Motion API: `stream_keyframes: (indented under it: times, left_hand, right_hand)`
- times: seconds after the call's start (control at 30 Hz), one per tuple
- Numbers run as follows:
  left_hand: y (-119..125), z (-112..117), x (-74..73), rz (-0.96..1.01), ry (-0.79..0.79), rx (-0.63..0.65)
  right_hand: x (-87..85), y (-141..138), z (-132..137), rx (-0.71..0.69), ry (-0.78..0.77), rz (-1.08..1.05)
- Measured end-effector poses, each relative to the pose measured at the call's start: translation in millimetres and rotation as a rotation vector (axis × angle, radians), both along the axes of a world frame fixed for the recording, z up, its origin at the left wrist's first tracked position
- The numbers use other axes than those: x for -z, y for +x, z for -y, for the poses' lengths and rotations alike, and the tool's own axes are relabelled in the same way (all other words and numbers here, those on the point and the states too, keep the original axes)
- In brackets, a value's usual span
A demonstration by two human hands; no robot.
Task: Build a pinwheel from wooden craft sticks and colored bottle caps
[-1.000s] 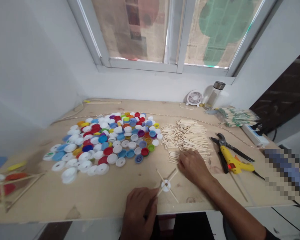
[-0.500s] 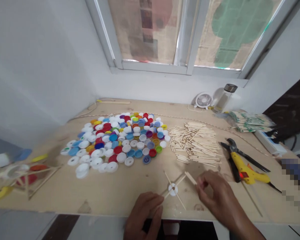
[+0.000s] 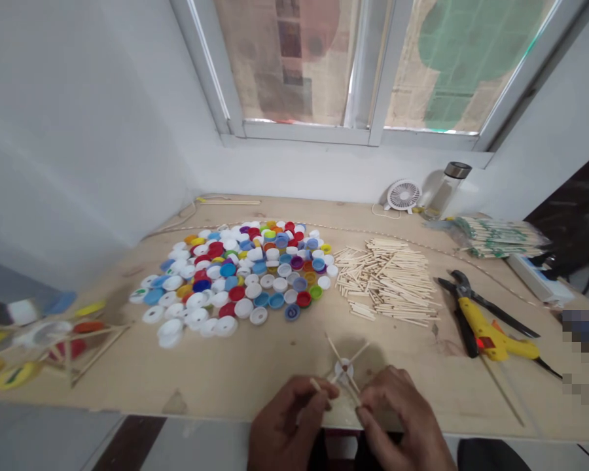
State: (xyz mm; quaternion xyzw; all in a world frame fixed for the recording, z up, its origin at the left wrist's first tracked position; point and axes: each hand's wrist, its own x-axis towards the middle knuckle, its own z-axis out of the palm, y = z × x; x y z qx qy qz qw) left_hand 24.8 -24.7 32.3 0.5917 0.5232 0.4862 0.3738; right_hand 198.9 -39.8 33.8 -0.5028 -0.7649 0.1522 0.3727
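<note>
A white bottle cap (image 3: 344, 370) with thin wooden sticks set crosswise on it lies near the table's front edge, between my hands. My left hand (image 3: 292, 422) is closed in a pinch on a short wooden stick (image 3: 319, 387), just left of the cap. On the other side, my right hand (image 3: 402, 412) pinches the near right stick (image 3: 353, 390) of the cross. Fingers partly cover the near ends of the crossed sticks. Beyond the hands lies a pile of loose wooden sticks (image 3: 397, 281), and left of it a large spread of coloured bottle caps (image 3: 254, 290).
At right lie a yellow glue gun (image 3: 493, 343) and black-handled pliers (image 3: 464, 284). Farther back are a bagged stick bundle (image 3: 500, 237), a power strip (image 3: 537, 278), a small fan (image 3: 403, 195) and a glass bottle (image 3: 442, 193). A cap-and-stick construction (image 3: 53, 343) stands at left.
My right hand has come left and down from beside the cross onto its near right stick. A short stick now shows in my left hand, while the right no longer holds its raised one.
</note>
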Motion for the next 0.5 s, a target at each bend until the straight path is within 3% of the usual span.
stream_keyframes:
  times: [0.1, 0.23, 0.37, 0.5]
  left_hand:
    - [-16, -15, 0.7, -0.201, -0.007, -0.01]
    - [-28, -34, 16.8, -0.415, 0.209, 0.095]
    - [-25, -44, 30.3, -0.548, 0.399, 0.207]
    - [-21, -49, 31.5, -0.622, 0.466, 0.285]
  right_hand:
    - [6.5, 25, -2, 0.095, -0.098, 0.085]
    - [16.8, 45, -8, 0.085, -0.148, 0.286]
    - [19.8, 44, -14, 0.076, -0.196, 0.395]
    - [17.6, 38, -19, 0.087, -0.127, 0.448]
